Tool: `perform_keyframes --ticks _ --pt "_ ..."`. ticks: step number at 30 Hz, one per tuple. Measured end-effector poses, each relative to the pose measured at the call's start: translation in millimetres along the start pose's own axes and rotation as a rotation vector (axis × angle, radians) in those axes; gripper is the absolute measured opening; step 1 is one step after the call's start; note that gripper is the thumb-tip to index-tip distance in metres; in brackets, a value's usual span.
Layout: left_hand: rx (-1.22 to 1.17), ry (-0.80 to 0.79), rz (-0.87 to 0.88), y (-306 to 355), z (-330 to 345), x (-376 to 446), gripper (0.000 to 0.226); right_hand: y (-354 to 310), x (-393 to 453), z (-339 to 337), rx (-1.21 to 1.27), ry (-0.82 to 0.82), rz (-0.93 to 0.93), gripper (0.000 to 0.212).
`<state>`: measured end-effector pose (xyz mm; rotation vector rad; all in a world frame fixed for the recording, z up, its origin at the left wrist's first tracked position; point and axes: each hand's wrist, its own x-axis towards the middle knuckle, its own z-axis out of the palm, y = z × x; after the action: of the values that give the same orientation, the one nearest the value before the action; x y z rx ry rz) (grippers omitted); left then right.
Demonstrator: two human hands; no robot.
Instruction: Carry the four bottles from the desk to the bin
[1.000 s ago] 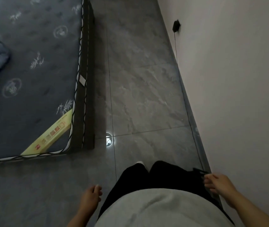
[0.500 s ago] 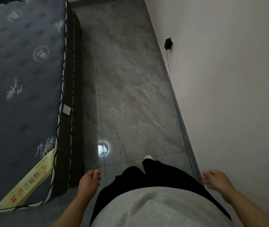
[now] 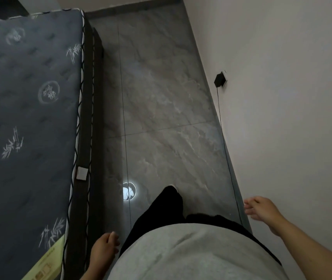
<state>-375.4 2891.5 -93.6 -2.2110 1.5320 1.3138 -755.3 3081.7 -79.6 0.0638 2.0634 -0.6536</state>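
While both hands hang empty at the person's sides, the left hand (image 3: 103,247) has its fingers loosely curled beside the mattress (image 3: 29,118), and the right hand (image 3: 262,208) has its fingers spread open near the wall (image 3: 282,98). No bottles or bin show on the floor (image 3: 161,118) ahead of the fingers.
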Motion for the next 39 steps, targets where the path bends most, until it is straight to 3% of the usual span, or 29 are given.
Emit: perform_keyframes --ticks 13,22,27,31,39 --pt "0.028 0.004 0.205 269 -24 136 0.025 -130 103 -26 0.0 -0.029 0.178 0.024" --pt "-0.098 0.018 -0.012 355 -25 169 0.027 -336 205 -61 0.018 0.001 0.036 0.017" --pt "-0.032 0.038 -0.064 398 -37 200 0.025 -441 248 -49 -0.025 -0.041 -0.036 0.021" --pt "-0.031 0.031 -0.053 455 -53 247 0.025 -494 280 -37 -0.034 -0.047 -0.033 0.02" --pt "-0.095 0.01 0.047 603 -97 351 0.025 -560 320 -37 -0.068 -0.045 0.15 0.025"
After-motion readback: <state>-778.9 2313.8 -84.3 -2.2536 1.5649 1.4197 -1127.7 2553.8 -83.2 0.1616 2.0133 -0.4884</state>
